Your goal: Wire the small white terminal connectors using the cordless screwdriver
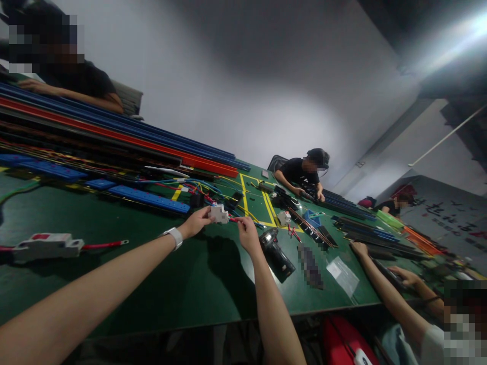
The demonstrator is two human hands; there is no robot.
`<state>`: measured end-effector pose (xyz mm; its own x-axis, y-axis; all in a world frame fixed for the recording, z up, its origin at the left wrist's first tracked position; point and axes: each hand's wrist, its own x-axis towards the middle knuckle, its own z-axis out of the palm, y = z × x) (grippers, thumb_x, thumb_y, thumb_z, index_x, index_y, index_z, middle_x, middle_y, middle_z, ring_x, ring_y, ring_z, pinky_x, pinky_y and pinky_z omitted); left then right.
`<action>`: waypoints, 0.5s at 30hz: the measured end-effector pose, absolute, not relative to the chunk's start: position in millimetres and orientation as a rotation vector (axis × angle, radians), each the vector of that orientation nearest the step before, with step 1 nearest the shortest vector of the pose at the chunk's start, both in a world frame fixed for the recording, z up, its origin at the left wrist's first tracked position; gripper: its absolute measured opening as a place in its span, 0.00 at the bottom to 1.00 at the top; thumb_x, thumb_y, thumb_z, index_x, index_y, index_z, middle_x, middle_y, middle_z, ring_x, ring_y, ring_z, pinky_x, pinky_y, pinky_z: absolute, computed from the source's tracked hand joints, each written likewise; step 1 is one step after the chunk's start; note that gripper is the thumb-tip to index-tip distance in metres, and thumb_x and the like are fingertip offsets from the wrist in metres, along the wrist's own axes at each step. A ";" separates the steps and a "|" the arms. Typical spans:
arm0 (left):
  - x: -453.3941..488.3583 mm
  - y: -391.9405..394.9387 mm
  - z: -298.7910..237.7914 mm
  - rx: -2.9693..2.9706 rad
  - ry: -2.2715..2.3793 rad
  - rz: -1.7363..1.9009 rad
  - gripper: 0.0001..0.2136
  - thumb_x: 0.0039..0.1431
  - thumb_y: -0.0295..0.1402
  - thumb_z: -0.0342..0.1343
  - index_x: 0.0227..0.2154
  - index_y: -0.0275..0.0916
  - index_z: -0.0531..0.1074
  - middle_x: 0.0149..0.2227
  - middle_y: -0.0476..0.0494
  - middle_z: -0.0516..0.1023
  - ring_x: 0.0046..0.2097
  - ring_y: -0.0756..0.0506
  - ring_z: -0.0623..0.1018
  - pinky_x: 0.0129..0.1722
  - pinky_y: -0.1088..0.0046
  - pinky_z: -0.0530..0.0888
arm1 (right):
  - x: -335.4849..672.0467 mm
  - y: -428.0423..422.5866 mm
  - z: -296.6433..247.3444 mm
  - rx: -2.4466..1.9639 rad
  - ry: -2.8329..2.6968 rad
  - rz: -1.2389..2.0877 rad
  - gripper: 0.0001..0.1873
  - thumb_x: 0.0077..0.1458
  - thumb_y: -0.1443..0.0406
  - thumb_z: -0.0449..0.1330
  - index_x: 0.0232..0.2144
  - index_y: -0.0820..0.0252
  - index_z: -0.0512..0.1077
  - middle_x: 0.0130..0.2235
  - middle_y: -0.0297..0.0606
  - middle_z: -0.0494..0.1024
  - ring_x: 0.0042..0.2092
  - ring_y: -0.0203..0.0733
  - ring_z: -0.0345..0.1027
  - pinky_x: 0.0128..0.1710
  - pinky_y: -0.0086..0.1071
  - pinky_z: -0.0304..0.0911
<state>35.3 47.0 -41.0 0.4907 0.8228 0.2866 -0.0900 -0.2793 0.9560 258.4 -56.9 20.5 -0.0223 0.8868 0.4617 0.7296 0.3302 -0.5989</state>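
My left hand (196,222) is closed on a small white circuit breaker (219,213), held just above the green table (182,284). A white watch sits on that wrist. My right hand (247,234) is pinched on a thin red and blue wire (238,219) whose end meets the breaker's right side. Both arms reach forward from the near edge. A black power screwdriver (277,256) lies on the table just right of my right hand.
Another white breaker with red wires (47,246) lies at the near left. Long blue and red rails (122,137), blue strips (150,198) and tangled wires fill the far left. Other people work at the left, the far end and the right. Yellow tape lines (266,203) mark the table.
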 end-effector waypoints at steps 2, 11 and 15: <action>35.2 45.2 -38.5 1.640 0.654 1.001 0.22 0.54 0.44 0.58 0.49 0.36 0.70 0.47 0.40 0.79 0.49 0.40 0.77 0.54 0.59 0.71 | 255.7 -56.8 20.5 -1.441 -1.807 0.234 0.15 0.64 0.65 0.52 0.46 0.55 0.78 0.42 0.42 0.74 0.46 0.47 0.67 0.50 0.40 0.65; 33.9 34.5 -29.1 1.920 0.780 0.967 0.14 0.56 0.43 0.54 0.40 0.38 0.70 0.41 0.43 0.78 0.43 0.41 0.76 0.46 0.65 0.71 | 254.7 -65.2 18.7 -1.463 -1.882 0.150 0.15 0.64 0.67 0.52 0.46 0.56 0.77 0.46 0.43 0.70 0.49 0.46 0.65 0.52 0.39 0.63; 34.6 29.1 -24.7 2.077 0.886 0.943 0.14 0.56 0.45 0.55 0.38 0.39 0.70 0.40 0.43 0.78 0.41 0.41 0.75 0.43 0.67 0.70 | 260.7 -60.5 9.0 -1.496 -1.894 0.156 0.14 0.64 0.69 0.53 0.45 0.56 0.78 0.45 0.42 0.71 0.48 0.45 0.67 0.52 0.37 0.64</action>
<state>34.6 29.1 -24.7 0.5054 0.7900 0.3469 0.2968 -0.5367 0.7898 260.7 -60.5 9.0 -0.0804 0.8903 0.4482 0.8051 0.3231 -0.4974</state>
